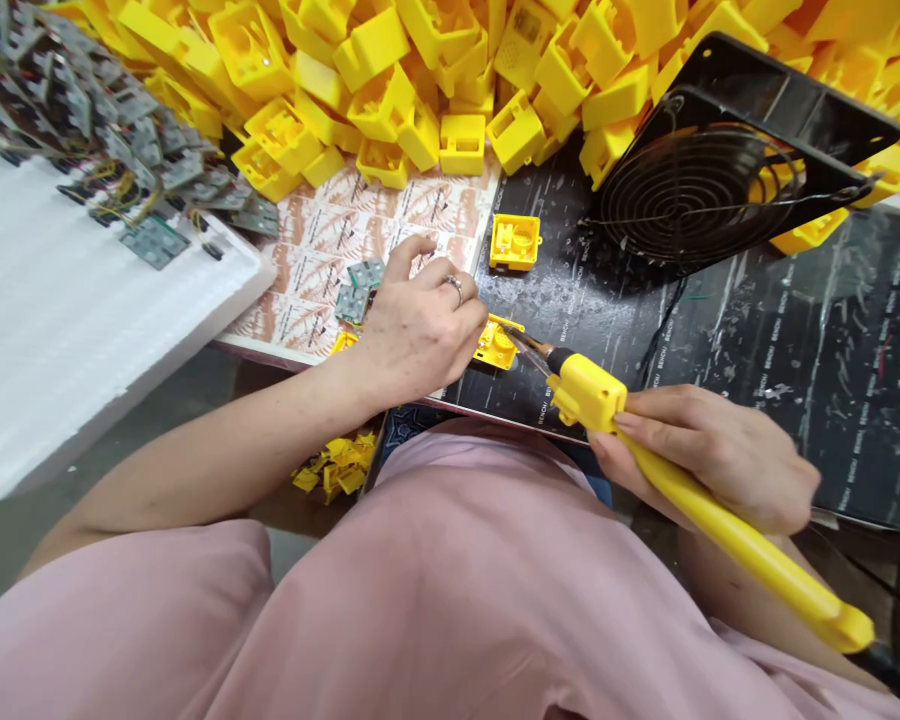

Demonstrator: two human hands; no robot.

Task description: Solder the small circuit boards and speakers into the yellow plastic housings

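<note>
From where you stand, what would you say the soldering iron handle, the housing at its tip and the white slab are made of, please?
Soldering iron handle: probably plastic, smooth, with a soft sheen. Open yellow housing: likely moulded plastic, satin, judging by its thin walls. White slab: apparently foam, matte, with a ragged edge.

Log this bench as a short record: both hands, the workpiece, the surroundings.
left hand: beside a small yellow housing; grip hidden
right hand: holding a yellow-handled soldering tool
tool tip: at the housing; contact unclear
near left hand: loose circuit boards
beyond workpiece: second yellow housing, then a heap of yellow housings
far left: white foam slab
far right: black fan
</note>
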